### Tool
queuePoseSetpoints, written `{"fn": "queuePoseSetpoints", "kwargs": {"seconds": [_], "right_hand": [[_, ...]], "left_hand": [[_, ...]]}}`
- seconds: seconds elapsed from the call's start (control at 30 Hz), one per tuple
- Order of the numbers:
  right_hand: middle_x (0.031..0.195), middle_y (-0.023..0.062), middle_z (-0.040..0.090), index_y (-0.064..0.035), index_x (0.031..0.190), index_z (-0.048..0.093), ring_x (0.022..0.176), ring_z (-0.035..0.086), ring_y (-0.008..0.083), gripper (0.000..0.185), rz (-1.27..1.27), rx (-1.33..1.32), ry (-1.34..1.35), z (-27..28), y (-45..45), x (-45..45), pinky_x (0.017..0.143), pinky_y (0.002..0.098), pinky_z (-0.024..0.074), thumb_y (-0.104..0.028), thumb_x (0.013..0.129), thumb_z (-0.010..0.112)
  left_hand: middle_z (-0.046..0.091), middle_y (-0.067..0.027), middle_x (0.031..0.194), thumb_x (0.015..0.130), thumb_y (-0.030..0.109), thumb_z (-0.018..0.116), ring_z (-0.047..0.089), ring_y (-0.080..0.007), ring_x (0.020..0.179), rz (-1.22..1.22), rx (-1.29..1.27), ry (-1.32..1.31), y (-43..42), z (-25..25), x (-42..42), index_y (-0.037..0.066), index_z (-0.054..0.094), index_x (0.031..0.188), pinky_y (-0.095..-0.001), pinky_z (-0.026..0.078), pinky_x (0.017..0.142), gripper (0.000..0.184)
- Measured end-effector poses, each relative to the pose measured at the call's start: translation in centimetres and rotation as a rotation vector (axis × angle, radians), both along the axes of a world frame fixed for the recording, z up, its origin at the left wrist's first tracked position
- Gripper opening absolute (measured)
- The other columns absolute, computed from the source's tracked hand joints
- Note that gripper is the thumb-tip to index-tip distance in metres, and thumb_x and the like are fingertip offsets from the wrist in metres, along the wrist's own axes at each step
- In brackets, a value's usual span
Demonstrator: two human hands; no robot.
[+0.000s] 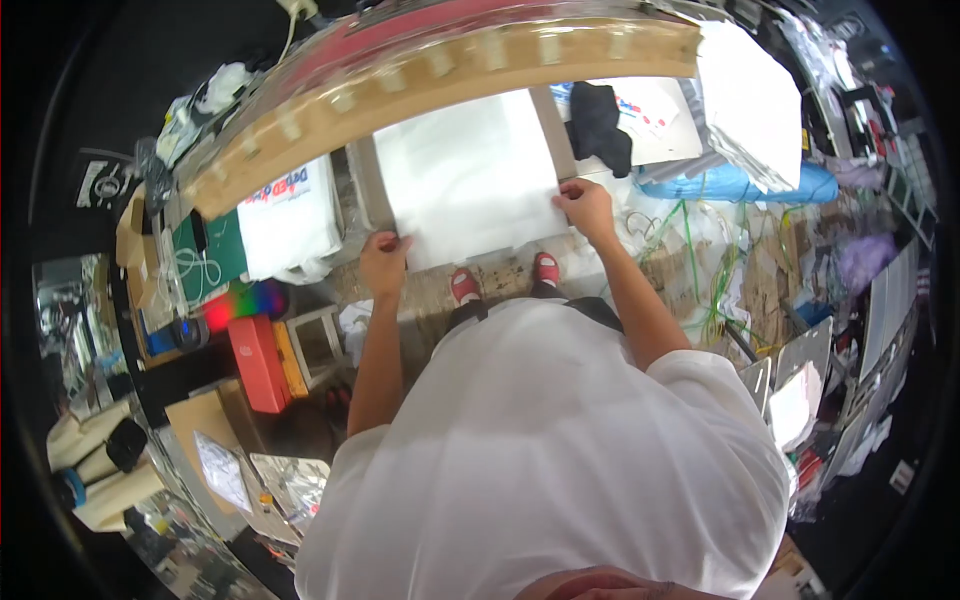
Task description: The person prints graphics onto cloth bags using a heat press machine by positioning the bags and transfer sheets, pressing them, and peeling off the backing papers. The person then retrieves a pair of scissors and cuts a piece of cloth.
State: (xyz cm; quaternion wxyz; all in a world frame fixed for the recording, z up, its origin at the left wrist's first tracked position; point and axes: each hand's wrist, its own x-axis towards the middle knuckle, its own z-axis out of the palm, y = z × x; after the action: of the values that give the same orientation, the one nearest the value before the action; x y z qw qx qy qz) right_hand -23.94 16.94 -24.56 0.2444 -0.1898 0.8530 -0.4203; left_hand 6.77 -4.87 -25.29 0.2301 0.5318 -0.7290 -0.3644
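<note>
A wide white sheet (470,170) lies flat in front of me, its far end passing under a long tan frame edge (440,85). At the sheet's near left corner is my left hand (384,262), with fingers pinched together on the edge. My right hand (588,208) pinches the right edge, a little farther from my body. Grey-brown strips (370,185) run along the sides of the sheet.
White printed fabric (292,225) lies left, beside a green mat (215,240) with a white cable. A black cloth (598,125) and white stacked sheets (750,95) are at right, near a blue plastic bundle (735,183). A red box (258,362) stands lower left.
</note>
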Motion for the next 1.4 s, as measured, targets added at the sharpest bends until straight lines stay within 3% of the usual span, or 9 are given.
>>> {"fn": "queuePoseSetpoints", "kwargs": {"seconds": [0.13, 0.17, 0.3, 0.47, 0.53, 0.63, 0.9, 1.03, 1.4], "right_hand": [[0.083, 0.0120, 0.073, -0.0024, 0.094, 0.073, 0.074, 0.070, 0.0240, 0.032, 0.048, 0.023, -0.082, 0.5, 0.2, -0.6, 0.071, 0.0344, 0.0557, -0.022, 0.071, 0.081], [0.082, 0.0120, 0.073, -0.0023, 0.092, 0.073, 0.073, 0.070, 0.0244, 0.029, 0.120, 0.010, 0.028, 0.3, 0.4, -1.2, 0.071, 0.0347, 0.0556, -0.024, 0.074, 0.080], [0.075, 0.0103, 0.072, -0.0029, 0.085, 0.074, 0.069, 0.069, 0.0198, 0.026, -0.065, -0.143, -0.021, -1.4, 0.6, -9.8, 0.067, 0.0330, 0.0536, -0.028, 0.080, 0.076], [0.092, 0.0172, 0.072, -0.0032, 0.088, 0.073, 0.089, 0.069, 0.0334, 0.035, -0.345, 0.127, 0.291, -6.1, 1.3, -23.2, 0.081, 0.0422, 0.0532, -0.035, 0.074, 0.078], [0.092, 0.0205, 0.072, -0.0006, 0.096, 0.069, 0.091, 0.070, 0.0349, 0.047, -0.410, 0.233, 0.306, -6.7, 0.3, -25.8, 0.081, 0.0405, 0.0542, -0.039, 0.073, 0.082], [0.098, 0.0228, 0.070, 0.0007, 0.095, 0.069, 0.092, 0.068, 0.0371, 0.047, -0.402, 0.398, 0.238, -7.7, -1.6, -27.0, 0.084, 0.0437, 0.0533, -0.038, 0.072, 0.082], [0.100, 0.0181, 0.072, -0.0035, 0.095, 0.073, 0.096, 0.069, 0.0342, 0.044, -0.676, 0.237, 0.208, -10.4, -1.8, -28.0, 0.087, 0.0398, 0.0540, -0.037, 0.069, 0.084], [0.100, 0.0193, 0.072, -0.0036, 0.094, 0.074, 0.095, 0.069, 0.0339, 0.044, -0.387, 0.445, 0.157, -9.6, -2.1, -28.1, 0.086, 0.0403, 0.0534, -0.038, 0.068, 0.085], [0.090, 0.0190, 0.072, -0.0054, 0.090, 0.075, 0.088, 0.070, 0.0349, 0.022, -0.490, 0.202, 0.356, -5.7, -1.6, -27.4, 0.082, 0.0409, 0.0543, -0.018, 0.072, 0.075]], "left_hand": [[0.064, -0.0116, 0.100, 0.074, 0.019, 0.083, 0.061, -0.0292, 0.096, -0.155, -0.388, 0.020, 2.3, 1.8, -5.1, 0.005, 0.064, 0.097, -0.0386, 0.048, 0.088, 0.033], [0.056, -0.0170, 0.123, 0.076, 0.022, 0.081, 0.050, -0.0347, 0.116, -0.372, -0.485, -0.049, 3.0, 3.0, -6.9, 0.008, 0.063, 0.113, -0.0443, 0.041, 0.100, 0.043], [0.025, -0.0197, 0.155, 0.077, 0.038, 0.079, 0.028, -0.0427, 0.137, -0.536, -0.399, -0.212, 4.4, 3.8, -14.0, 0.021, 0.042, 0.148, -0.0619, 0.023, 0.111, 0.081], [0.022, -0.0199, 0.157, 0.071, 0.044, 0.082, 0.021, -0.0441, 0.143, -0.532, -0.327, -0.512, 4.6, 3.9, -15.8, 0.023, 0.039, 0.150, -0.0709, 0.014, 0.111, 0.092], [0.023, -0.0222, 0.157, 0.072, 0.041, 0.082, 0.025, -0.0454, 0.139, -0.547, -0.324, -0.552, 4.6, 4.4, -15.8, 0.024, 0.040, 0.150, -0.0584, 0.023, 0.113, 0.089], [0.026, -0.0229, 0.155, 0.072, 0.042, 0.082, 0.025, -0.0456, 0.139, -0.597, -0.341, -0.464, 4.1, 4.0, -15.5, 0.022, 0.041, 0.149, -0.0575, 0.023, 0.113, 0.090], [0.032, -0.0236, 0.150, 0.072, 0.044, 0.082, 0.027, -0.0465, 0.136, -0.548, -0.195, -0.426, 4.6, 4.7, -15.6, 0.018, 0.046, 0.146, -0.0565, 0.023, 0.113, 0.086], [0.034, -0.0223, 0.149, 0.073, 0.046, 0.080, 0.027, -0.0463, 0.136, -0.553, -0.104, -0.405, 4.6, 5.4, -16.0, 0.016, 0.048, 0.144, -0.0588, 0.021, 0.113, 0.083], [0.033, -0.0224, 0.148, 0.074, 0.046, 0.079, 0.026, -0.0465, 0.137, -0.571, -0.098, -0.428, 4.5, 4.8, -15.7, 0.016, 0.042, 0.148, -0.0618, 0.019, 0.112, 0.088]]}}
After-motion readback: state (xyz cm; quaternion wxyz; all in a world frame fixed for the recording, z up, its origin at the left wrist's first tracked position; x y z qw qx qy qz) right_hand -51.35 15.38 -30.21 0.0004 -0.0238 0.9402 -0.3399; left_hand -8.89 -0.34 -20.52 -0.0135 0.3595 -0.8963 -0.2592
